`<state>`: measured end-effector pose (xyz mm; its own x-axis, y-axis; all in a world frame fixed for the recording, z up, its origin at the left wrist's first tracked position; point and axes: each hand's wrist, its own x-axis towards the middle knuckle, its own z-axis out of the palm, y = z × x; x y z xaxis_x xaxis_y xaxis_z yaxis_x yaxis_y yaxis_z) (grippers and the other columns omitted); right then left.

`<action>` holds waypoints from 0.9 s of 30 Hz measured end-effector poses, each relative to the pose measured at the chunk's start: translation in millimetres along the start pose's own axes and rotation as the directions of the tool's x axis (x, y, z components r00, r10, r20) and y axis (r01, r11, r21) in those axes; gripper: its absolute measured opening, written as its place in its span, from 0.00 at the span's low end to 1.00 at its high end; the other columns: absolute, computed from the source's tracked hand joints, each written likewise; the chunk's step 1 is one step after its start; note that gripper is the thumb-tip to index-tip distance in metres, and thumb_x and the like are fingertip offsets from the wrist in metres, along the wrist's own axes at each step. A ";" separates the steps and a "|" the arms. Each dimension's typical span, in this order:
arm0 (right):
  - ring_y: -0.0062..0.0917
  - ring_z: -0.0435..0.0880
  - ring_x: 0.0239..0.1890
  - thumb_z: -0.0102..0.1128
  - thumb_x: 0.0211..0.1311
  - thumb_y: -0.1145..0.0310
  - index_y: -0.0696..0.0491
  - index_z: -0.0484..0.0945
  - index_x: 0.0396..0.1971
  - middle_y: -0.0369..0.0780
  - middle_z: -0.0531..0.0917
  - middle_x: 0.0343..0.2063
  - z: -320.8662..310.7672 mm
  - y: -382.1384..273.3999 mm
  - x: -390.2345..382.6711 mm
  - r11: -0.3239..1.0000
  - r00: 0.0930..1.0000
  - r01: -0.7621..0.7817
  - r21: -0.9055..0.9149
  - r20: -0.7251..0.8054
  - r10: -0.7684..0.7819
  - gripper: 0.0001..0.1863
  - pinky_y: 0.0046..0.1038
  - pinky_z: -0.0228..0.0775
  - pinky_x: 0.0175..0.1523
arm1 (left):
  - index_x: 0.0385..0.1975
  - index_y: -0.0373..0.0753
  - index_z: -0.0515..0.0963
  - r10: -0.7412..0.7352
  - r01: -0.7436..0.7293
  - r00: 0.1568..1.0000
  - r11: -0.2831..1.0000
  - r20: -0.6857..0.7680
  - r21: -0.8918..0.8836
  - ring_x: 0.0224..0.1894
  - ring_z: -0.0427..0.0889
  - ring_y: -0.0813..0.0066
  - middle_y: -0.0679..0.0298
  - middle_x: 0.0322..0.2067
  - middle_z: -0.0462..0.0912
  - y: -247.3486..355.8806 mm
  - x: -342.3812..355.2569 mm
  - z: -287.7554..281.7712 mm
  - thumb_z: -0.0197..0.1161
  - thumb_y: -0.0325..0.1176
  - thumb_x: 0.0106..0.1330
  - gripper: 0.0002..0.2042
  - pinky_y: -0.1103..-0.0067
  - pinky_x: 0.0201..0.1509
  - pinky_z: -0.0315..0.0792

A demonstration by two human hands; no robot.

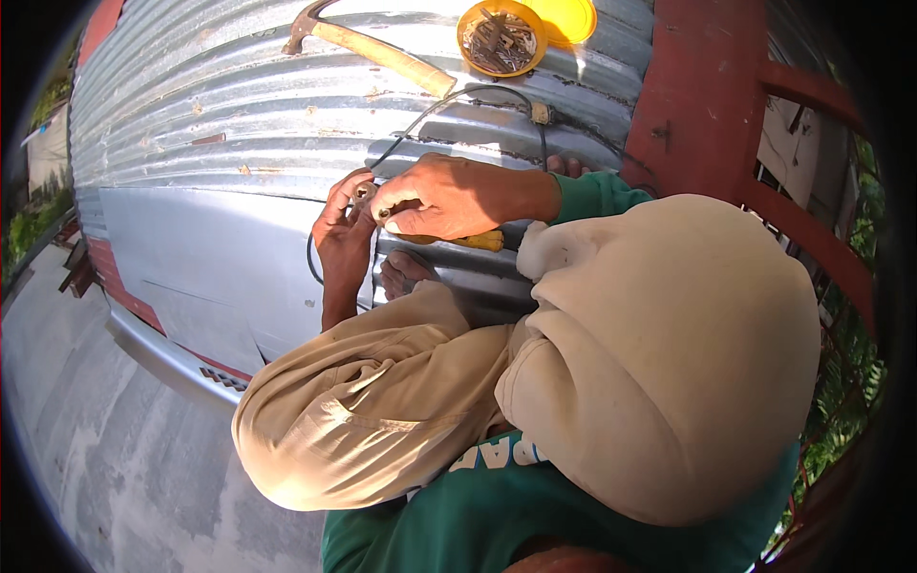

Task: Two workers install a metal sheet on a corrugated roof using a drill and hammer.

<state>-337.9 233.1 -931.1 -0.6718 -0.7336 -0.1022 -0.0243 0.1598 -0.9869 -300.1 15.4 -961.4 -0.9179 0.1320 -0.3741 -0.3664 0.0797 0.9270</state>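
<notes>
My left hand (342, 229) is closed, its thumb and fingers around a small, round, brownish part (363, 194) whose kind I cannot make out. Right against it, my right hand (449, 196) has its fingers curled in a pinch at the same spot. Below the right palm sticks out the yellow handle of a tool (485, 240); that hand seems to hold it, while the tool's tip is hidden. A black cable (425, 116) runs from the hands in an arc over the corrugated metal sheet (258, 105) and past a small beige block (541, 114).
A claw hammer (382, 57) with a wooden handle lies beyond my hands. Beside it stands a yellow tub (501, 40) of nails, its lid (571, 19) alongside. A flat metal sheet (210, 258) lies at left, and a red metal beam (693, 95) borders the right.
</notes>
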 end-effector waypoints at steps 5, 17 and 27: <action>0.15 0.77 0.32 0.55 0.70 0.67 0.59 0.78 0.48 0.35 0.80 0.30 -53.5 35.3 -79.0 0.896 0.884 -0.280 0.344 -0.272 0.380 0.13 0.20 0.72 0.40 | 0.52 0.34 0.80 -0.072 0.072 0.997 0.997 0.001 -0.015 0.51 0.77 0.77 0.64 0.52 0.78 6.7 4.4 9.8 0.68 0.24 0.65 0.15 0.79 0.56 0.73; 0.21 0.79 0.42 0.53 0.69 0.71 0.64 0.76 0.48 0.40 0.81 0.41 -164.2 26.8 -90.9 0.958 0.727 -0.256 0.128 -0.627 0.278 0.13 0.20 0.74 0.48 | 0.51 0.32 0.79 -0.104 0.104 0.995 0.987 -0.013 0.120 0.50 0.78 0.75 0.62 0.49 0.81 21.0 1.3 9.2 0.66 0.28 0.67 0.14 0.77 0.57 0.72; 0.21 0.79 0.42 0.52 0.70 0.73 0.64 0.76 0.47 0.40 0.81 0.41 -151.1 39.3 -79.4 0.992 0.743 -0.069 0.108 -0.658 0.124 0.12 0.21 0.74 0.49 | 0.51 0.34 0.80 -0.125 0.133 0.991 0.965 -0.046 0.226 0.50 0.77 0.75 0.62 0.46 0.82 26.8 2.9 15.8 0.64 0.32 0.68 0.14 0.77 0.59 0.69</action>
<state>-397.4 397.4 -942.9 -0.9891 -0.0911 -0.1156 0.1024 0.1380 -0.9851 -310.2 33.6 -938.0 -0.8708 0.0754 -0.4859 -0.4409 0.3177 0.8394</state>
